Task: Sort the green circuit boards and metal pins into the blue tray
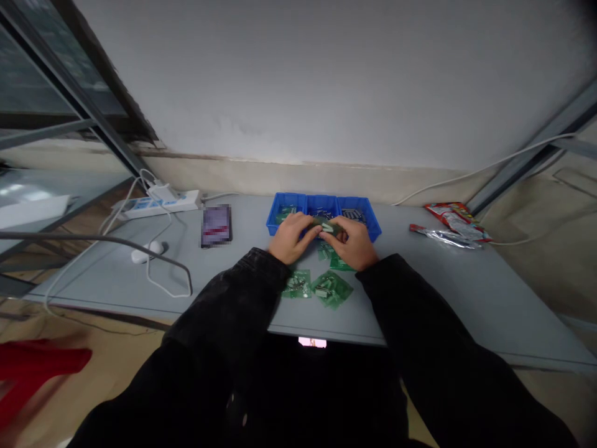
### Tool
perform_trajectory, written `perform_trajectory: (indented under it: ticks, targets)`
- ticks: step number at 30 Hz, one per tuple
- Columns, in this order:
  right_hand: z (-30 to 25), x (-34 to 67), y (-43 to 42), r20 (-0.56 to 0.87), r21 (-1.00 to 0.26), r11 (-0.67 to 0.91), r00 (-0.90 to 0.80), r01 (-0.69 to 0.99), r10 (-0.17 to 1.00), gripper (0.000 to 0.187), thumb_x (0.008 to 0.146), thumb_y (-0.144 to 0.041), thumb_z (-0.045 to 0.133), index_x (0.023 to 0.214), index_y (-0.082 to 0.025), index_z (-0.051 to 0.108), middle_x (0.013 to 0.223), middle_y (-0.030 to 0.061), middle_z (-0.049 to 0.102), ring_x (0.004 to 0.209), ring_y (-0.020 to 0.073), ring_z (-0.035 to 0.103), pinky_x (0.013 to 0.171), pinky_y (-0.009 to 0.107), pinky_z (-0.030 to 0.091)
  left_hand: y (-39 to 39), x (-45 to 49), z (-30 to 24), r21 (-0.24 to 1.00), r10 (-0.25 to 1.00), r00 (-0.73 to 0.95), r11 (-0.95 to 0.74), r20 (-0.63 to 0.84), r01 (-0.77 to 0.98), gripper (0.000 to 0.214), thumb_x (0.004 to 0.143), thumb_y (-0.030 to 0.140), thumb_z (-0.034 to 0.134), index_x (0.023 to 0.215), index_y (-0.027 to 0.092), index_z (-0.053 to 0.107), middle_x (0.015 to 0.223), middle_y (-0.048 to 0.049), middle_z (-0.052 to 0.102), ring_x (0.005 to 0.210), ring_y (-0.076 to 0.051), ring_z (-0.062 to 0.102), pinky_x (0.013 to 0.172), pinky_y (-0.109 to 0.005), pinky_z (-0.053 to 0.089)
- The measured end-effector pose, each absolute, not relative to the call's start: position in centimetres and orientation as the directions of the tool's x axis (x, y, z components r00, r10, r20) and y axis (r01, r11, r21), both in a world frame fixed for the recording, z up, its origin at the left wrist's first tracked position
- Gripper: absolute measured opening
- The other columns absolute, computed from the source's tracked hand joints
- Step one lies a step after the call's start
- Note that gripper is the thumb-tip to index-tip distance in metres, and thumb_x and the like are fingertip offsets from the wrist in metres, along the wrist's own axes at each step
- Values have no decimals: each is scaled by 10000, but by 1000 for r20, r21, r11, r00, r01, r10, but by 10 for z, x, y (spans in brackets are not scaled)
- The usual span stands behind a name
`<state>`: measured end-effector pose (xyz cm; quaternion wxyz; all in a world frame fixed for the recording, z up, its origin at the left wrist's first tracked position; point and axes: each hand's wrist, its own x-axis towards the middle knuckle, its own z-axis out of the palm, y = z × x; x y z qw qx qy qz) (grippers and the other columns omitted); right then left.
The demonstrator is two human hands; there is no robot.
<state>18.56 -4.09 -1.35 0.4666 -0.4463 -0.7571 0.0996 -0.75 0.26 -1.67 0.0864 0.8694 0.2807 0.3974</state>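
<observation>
Your left hand point(293, 238) and right hand point(353, 242) pinch a green bag point(328, 228), partly hiding it; at twelve o'clock, blue bins point(372, 219) hold blurred metal pieces point(353, 214).

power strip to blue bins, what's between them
In the head view, a blurred purple rectangular item lies between the power strip and the blue bins, with a pale cable behind it.

White power strip point(185, 201), pixelated purplish item point(216, 225), red packet point(453, 218), silvery wrapper point(450, 238)
</observation>
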Motion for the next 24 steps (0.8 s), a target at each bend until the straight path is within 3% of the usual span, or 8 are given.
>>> perform_trajectory:
  ticks: [13, 19, 22, 24]
  targets:
    - [-13, 187, -39, 610, -581, 581, -167, 570, 774, 201, 880, -325, 684, 749, -198, 601, 696, -6, 545, 598, 130, 461, 584, 277, 374, 4, -7, -17, 406, 552, 520, -833, 652, 376, 268, 1006, 415, 518, 1009, 192, 667, 957, -64, 705, 907, -212, 616, 858, -379, 464]
    - [-14, 187, -38, 635, -602, 618, -166, 505, 754, 95, 861, -265, 701, 835, -180, 667, 791, 15, 615, 596, 120, 487, 581, 276, 400, 6, -6, -19, 477, 586, 472, -810, 658, 341, 243, 990, 385, 557, 903, 186, 666, 868, -53, 687, 842, -196, 615, 822, -351, 478]
    - [-17, 187, -36, 609, -680, 572, -80, 459, 789, 100, 855, -263, 700, 917, -189, 672, 788, 6, 630, 583, 115, 490, 560, 269, 402, 6, -5, -19, 512, 595, 454, -803, 663, 305, 244, 945, 424, 637, 953, 182, 671, 873, -47, 681, 832, -188, 615, 807, -339, 485]
    - [-18, 187, -35, 542, -775, 505, -12, 379, 840, 207, 847, -283, 704, 1026, -204, 640, 742, -18, 613, 534, 108, 480, 519, 262, 398, 5, -4, -20, 547, 620, 428, -783, 658, 296, 256, 912, 431, 680, 951, 178, 668, 855, -41, 671, 811, -183, 610, 788, -333, 489]
